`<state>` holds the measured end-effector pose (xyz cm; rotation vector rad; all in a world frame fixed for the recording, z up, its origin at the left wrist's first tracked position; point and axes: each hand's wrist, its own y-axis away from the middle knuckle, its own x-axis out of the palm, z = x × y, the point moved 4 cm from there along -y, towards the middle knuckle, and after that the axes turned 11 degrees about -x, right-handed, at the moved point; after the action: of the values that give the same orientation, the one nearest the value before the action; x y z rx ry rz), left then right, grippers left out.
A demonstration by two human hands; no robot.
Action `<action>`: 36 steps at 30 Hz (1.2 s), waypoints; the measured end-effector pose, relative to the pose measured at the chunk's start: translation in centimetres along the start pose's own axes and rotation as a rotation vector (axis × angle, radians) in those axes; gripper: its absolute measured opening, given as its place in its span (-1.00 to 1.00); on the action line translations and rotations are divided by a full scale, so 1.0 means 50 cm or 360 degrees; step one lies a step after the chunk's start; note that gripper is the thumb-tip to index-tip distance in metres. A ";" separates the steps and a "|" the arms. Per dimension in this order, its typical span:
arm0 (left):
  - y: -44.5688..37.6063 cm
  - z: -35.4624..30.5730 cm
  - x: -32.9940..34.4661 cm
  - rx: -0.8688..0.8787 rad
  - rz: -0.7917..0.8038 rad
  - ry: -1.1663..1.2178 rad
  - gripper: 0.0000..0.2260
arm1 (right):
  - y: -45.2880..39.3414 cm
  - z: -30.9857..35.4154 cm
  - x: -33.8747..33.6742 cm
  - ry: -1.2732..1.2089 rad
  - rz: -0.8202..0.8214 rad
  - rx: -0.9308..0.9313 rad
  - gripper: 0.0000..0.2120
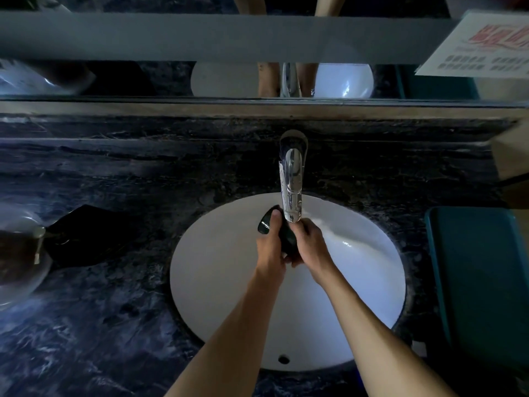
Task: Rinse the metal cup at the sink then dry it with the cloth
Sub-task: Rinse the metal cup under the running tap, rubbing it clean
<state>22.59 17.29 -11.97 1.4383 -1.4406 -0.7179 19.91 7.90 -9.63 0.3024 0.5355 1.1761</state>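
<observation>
A dark metal cup (pixel 287 237) is held over the white oval sink (pixel 217 282), right under the tip of the chrome faucet (pixel 291 179). My left hand (pixel 270 247) grips its left side, thumb up near the rim (pixel 264 223). My right hand (pixel 310 247) wraps its right side. The cup looks tilted, with its mouth toward the upper left. Much of it is hidden by my fingers. A dark folded cloth (pixel 83 233) lies on the counter left of the sink.
The counter (pixel 100 325) is dark marble. A clear glass bowl (pixel 17 253) sits at the far left edge. A teal box (pixel 481 282) stands right of the sink. A mirror (pixel 200 38) runs along the back, with a printed notice (pixel 481 47) at the upper right.
</observation>
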 end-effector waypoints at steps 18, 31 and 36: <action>-0.008 -0.004 0.000 -0.0007 0.0167 -0.0225 -0.26 | 0.026 -0.017 -0.007 -0.0558 -0.0061 0.0273 -0.57; 0.021 -0.025 -0.037 0.0758 0.0009 -0.0734 -0.41 | 0.028 -0.079 -0.026 -0.0645 -0.0253 0.0503 -0.80; 0.015 -0.021 -0.036 0.0717 0.0032 -0.0972 -0.40 | 0.036 -0.107 -0.043 -0.0655 -0.0289 0.0555 -0.82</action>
<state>22.99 19.37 -11.27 1.6098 -2.1923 -0.9069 14.98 6.28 -12.69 0.7608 0.3926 0.8103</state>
